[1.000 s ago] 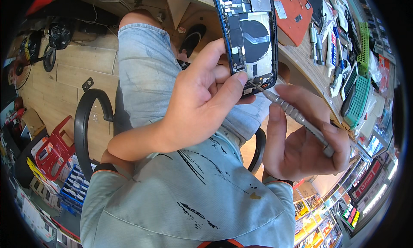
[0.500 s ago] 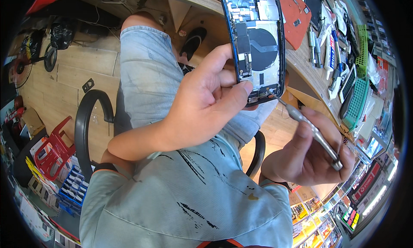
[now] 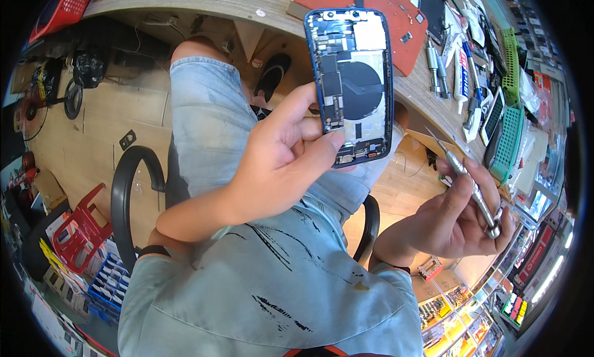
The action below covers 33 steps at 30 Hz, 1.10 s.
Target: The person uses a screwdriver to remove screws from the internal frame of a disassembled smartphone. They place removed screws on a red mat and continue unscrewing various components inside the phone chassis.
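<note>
My left hand grips an opened smartphone housing by its lower left edge, thumb over the front rim and fingers behind. The phone is held nearly upright with its inside facing me: a dark round coil pad, a narrow circuit board along the left and camera parts at the top show. No screen sits on it. To its right, my right hand holds a slim silver precision screwdriver. The driver's thin tip points up and left, apart from the phone. Its rear end rests by my curled fingers.
A wooden workbench curves across the top, with an orange-red mat behind the phone. Screwdrivers, a white tube and green baskets crowd its right side. A black chair armrest stands at my left.
The screwdriver tip has left the phone's lower right corner, and my right hand has drawn away to the right. The phone sits slightly lower and further left in view.
</note>
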Available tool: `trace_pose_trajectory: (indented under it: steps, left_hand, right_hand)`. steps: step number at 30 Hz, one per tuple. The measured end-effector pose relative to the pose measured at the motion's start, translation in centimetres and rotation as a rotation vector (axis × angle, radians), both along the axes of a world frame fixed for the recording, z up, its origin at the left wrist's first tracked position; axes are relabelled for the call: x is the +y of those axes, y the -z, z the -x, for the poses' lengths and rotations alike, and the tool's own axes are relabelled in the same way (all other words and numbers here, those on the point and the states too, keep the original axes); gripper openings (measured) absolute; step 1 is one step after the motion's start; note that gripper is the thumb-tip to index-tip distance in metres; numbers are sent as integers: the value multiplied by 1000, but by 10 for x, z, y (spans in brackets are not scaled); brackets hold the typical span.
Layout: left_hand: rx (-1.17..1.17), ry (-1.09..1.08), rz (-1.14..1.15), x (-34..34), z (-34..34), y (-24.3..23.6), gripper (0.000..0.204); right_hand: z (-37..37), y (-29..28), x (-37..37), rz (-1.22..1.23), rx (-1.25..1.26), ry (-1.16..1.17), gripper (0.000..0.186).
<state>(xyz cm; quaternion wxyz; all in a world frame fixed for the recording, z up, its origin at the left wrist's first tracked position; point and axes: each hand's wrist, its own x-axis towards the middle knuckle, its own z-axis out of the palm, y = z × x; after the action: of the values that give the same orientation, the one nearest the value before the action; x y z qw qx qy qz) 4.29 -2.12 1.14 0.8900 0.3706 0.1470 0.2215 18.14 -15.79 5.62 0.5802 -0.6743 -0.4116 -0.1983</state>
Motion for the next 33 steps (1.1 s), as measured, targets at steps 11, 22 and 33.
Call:
trace_pose_trajectory:
  steps: [11, 22, 33]
  left_hand:
    - [59, -126, -21, 25, -6, -10, 51]
    - [30, 21, 177, 51, -31, -35, 53]
    - [-223, 136, 386, 43, -24, -21, 59]
  right_hand:
    - [-86, 27, 6, 15, -34, 69, 40]
    - [-140, 55, 28, 119, -13, -47, 24]
    - [-144, 55, 23, 526, -266, 50, 16]
